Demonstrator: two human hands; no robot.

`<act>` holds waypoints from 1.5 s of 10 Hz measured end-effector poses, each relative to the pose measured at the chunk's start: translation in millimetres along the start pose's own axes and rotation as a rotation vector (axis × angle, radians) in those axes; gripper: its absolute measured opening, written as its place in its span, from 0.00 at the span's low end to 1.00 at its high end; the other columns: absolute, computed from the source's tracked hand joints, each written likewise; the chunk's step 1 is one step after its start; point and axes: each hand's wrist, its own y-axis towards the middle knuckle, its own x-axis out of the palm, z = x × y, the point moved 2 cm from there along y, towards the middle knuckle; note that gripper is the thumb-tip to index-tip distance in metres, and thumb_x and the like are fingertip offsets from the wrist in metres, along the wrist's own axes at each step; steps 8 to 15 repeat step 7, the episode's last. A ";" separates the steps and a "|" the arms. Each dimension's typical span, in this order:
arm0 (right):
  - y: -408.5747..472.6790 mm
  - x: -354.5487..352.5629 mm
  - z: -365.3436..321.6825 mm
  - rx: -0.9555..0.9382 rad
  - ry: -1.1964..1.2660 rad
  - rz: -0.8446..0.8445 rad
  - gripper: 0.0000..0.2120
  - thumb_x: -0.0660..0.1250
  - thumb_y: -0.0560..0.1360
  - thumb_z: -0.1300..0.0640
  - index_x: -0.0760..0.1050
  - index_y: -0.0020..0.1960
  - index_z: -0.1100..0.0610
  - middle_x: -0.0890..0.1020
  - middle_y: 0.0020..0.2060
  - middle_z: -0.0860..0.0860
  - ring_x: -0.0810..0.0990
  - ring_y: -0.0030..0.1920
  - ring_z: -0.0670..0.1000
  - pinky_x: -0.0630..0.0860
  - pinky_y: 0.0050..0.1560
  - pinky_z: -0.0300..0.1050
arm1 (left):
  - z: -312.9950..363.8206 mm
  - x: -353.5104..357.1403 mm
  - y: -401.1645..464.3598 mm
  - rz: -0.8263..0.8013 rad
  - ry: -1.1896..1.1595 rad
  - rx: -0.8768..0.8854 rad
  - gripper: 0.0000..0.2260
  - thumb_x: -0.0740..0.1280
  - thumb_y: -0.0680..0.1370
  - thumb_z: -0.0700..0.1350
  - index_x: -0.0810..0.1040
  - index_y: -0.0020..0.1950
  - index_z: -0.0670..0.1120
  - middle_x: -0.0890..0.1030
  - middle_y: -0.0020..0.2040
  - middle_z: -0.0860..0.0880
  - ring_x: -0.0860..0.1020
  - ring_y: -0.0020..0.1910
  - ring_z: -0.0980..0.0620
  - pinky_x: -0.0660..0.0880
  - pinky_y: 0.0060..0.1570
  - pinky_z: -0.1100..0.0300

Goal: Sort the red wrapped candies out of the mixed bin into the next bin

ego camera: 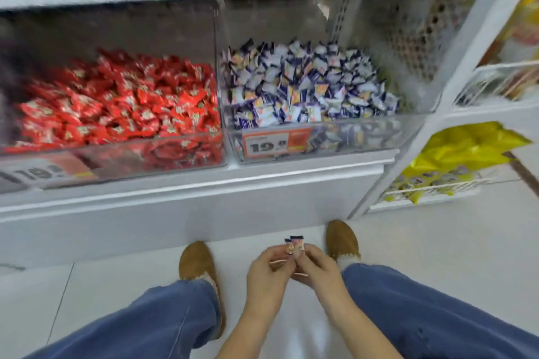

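Observation:
Two clear bins stand side by side on a low white shelf. The left bin [186,151] is heaped with red wrapped candies [122,102]. The right bin [350,137] holds blue-and-white wrapped candies [309,84]. Low in front of the shelf, between my knees, my left hand [267,274] and my right hand [319,271] meet. Both pinch a small blue-and-white wrapped candy [296,243] at the fingertips. No red candy is visible in either hand.
An orange price tag [275,141] reading 19 sits on the right bin's front; another tag [43,173] is on the left bin. A wire rack with yellow bags [460,160] stands at the right. My brown shoes [197,264] rest on the white tiled floor.

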 end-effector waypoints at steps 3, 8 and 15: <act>-95.4 -4.5 -168.5 -0.410 -0.141 -0.013 0.08 0.63 0.78 0.61 0.79 0.43 0.54 0.82 0.30 0.46 0.80 0.35 0.46 0.78 0.39 0.41 | 177.3 -23.2 -73.0 0.085 0.541 0.686 0.14 0.71 0.73 0.49 0.68 0.52 0.60 0.76 0.47 0.61 0.74 0.44 0.62 0.72 0.43 0.63; 37.7 -38.0 -292.6 -0.506 -1.115 0.287 0.27 0.60 0.76 0.38 0.69 0.68 0.54 0.83 0.50 0.55 0.81 0.46 0.53 0.76 0.44 0.45 | 263.5 -36.9 40.3 0.190 1.018 0.762 0.19 0.61 0.79 0.50 0.69 0.69 0.50 0.74 0.64 0.51 0.70 0.64 0.51 0.63 0.64 0.57; 37.7 -38.0 -292.6 -0.506 -1.115 0.287 0.27 0.60 0.76 0.38 0.69 0.68 0.54 0.83 0.50 0.55 0.81 0.46 0.53 0.76 0.44 0.45 | 263.5 -36.9 40.3 0.190 1.018 0.762 0.19 0.61 0.79 0.50 0.69 0.69 0.50 0.74 0.64 0.51 0.70 0.64 0.51 0.63 0.64 0.57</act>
